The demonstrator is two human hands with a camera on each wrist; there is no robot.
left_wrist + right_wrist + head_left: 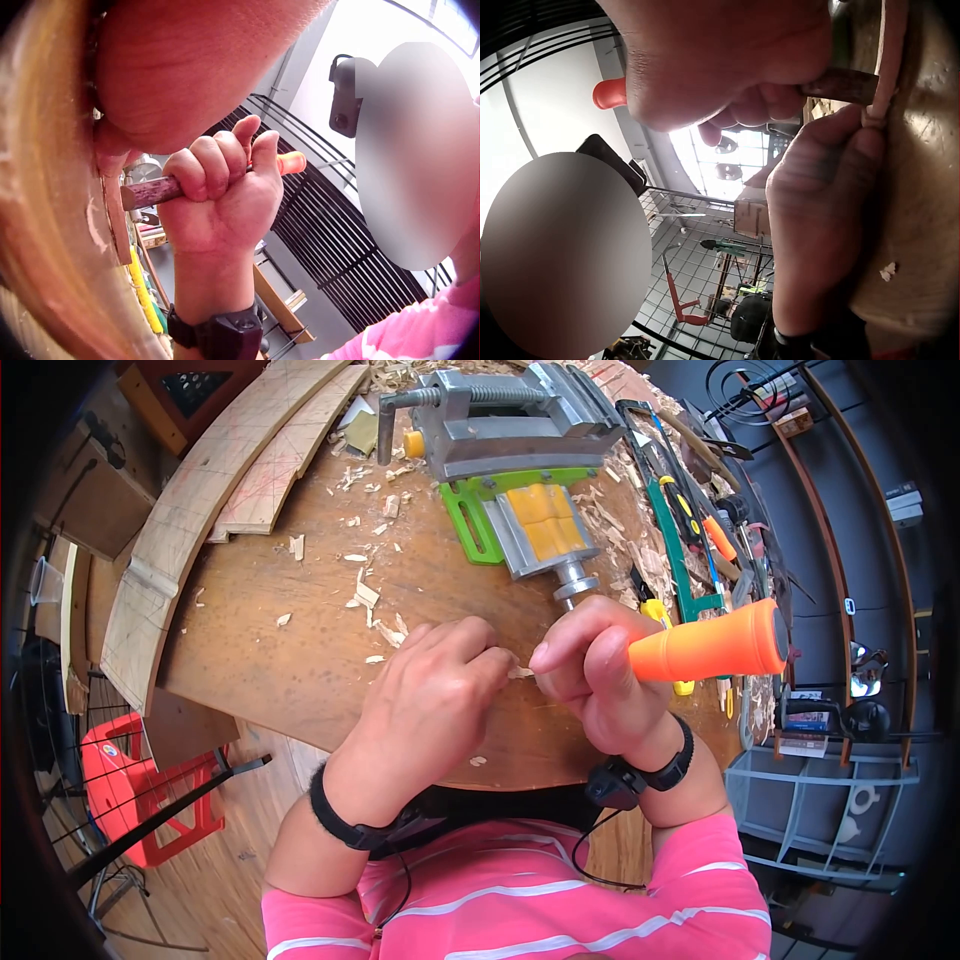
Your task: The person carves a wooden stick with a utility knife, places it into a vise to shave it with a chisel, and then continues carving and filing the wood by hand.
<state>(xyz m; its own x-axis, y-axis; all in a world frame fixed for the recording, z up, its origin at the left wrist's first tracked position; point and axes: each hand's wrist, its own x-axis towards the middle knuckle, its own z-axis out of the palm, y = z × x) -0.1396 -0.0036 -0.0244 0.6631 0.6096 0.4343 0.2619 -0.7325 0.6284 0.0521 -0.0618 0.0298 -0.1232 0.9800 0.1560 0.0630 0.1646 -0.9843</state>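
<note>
My right hand (615,690) grips an orange-handled chisel (705,645), its fingers curled round the shank. In the left wrist view the dark metal blade (150,193) sticks out of the fist, its end right at a thin strip of wood (118,225). My left hand (435,695) is low over the table just left of the right one. Its thumb and finger pinch the wood strip (889,60) near one end, close over the tabletop, as the right wrist view shows. From above, the hands hide most of the strip and the blade.
A metal vise (510,430) stands at the back of the wooden table (270,670), with a green bracket (465,525) and yellow-padded clamp before it. Curved boards (190,520) lie left. Shavings and several tools, including a yellow-black screwdriver (680,510), crowd the right. A red stool (115,780) stands lower left.
</note>
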